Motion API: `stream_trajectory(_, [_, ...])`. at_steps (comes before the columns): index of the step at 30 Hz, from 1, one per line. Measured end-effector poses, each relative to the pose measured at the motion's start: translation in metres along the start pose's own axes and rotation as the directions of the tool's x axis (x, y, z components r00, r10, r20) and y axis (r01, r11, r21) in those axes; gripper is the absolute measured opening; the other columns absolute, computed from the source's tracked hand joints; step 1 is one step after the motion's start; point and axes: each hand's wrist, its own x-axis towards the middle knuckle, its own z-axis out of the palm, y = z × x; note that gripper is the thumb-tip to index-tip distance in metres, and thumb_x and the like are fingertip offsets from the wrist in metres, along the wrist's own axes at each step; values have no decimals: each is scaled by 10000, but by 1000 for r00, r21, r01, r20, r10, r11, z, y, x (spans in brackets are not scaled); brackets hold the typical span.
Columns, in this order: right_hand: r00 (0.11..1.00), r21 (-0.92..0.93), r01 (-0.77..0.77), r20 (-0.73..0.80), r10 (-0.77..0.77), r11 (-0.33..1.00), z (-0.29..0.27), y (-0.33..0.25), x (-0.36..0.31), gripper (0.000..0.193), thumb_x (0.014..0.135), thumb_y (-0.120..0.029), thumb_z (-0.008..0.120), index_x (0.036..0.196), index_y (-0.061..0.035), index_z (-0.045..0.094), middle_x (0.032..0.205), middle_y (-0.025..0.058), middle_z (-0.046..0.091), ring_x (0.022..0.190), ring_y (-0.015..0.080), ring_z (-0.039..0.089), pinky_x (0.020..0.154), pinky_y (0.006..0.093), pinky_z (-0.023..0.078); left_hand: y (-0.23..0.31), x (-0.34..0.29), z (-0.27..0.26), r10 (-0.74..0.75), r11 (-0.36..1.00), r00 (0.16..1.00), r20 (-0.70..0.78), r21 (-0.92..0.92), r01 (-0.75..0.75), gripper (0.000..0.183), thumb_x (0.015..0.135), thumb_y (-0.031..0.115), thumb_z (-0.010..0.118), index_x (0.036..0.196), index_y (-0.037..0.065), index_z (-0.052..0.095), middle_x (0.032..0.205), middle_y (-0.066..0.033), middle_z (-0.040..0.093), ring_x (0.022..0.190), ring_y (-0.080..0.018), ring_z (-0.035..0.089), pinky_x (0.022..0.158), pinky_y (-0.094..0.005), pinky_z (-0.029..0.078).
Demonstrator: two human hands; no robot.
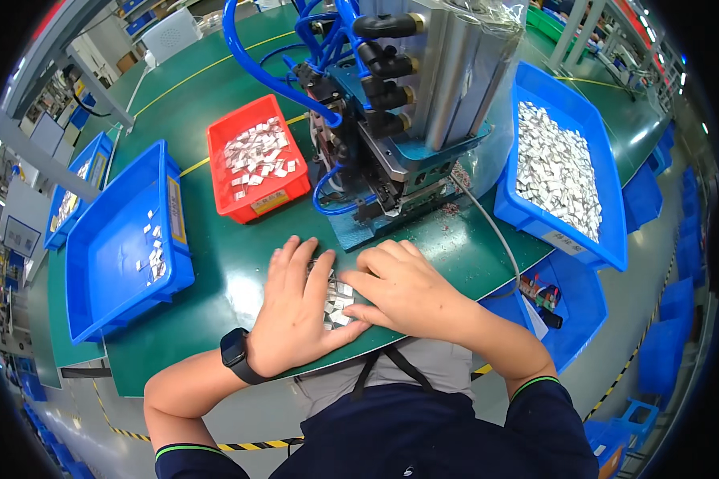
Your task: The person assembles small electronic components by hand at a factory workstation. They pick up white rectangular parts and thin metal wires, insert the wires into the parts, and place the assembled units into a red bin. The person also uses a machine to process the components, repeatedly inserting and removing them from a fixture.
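A person's two hands rest on a small heap of silvery metal pieces at the near edge of a green surface. The left hand lies flat and open, palm down, fingers spread over the left side of the heap, a black smartwatch on its wrist. The right hand is loosely curled, fingers bent down onto the right side of the same heap; whether it pinches any one piece cannot be told. The two hands are just beside each other, with the pieces showing in the gap between them.

Straight beyond the hands, toward the middle of the surface, stands a blue pneumatic press with grey cylinders and blue air hoses looping off its top. A red bin holding a scattering of the same silvery pieces sits to the left of the machine. Further left, at the left edge of the surface, a large blue bin holds only a few pieces. At the right edge a second large blue bin is filled deep with them. Another blue bin sits lower, off the near right corner, with small dark parts inside.
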Motion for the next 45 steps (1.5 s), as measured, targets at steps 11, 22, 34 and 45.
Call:
stream_trajectory(11, [998, 15, -6, -60, 7, 1000, -9, 21, -9, 123, 795, -161, 687, 887, -91, 644, 854, 46, 604, 865, 254, 554, 787, 379, 419, -6, 14, 18, 226, 956, 973, -39, -182, -229, 558, 707, 121, 776, 1167, -21, 495, 1101, -197, 531, 993, -369, 538, 866, -436, 462])
stream_trajectory(22, [882, 606, -344, -52, 467, 717, -38, 20, -14, 139, 849, -110, 688, 933, -1, 676, 788, 49, 643, 666, 72, 600, 579, 226, 469, 16, 62, -8, 53, 913, 996, -72, -401, -77, 273, 835, 135, 695, 1045, -18, 611, 932, -136, 622, 825, -253, 584, 750, -346, 476])
stream_trajectory(34, [863, 657, -419, 73, 500, 627, -45, 16, -23, 141, 868, -119, 678, 890, 20, 669, 764, 27, 647, 679, 61, 593, 594, 226, 469, 11, 62, -10, -137, 759, 966, 220, -604, 245, 200, 886, 129, 653, 1025, -10, 619, 924, -99, 640, 755, -155, 587, 655, -282, 469])
stream_trajectory(45, [704, 737, -502, 45, 709, 452, -61, 30, -23, 186, 890, -148, 662, 812, 20, 639, 695, -28, 595, 622, 12, 491, 542, 187, 390, 15, 46, 14, 304, 953, 952, 42, 11, -304, 333, 754, 32, 594, 1083, -10, 557, 1020, -127, 612, 884, -289, 564, 750, -376, 453])
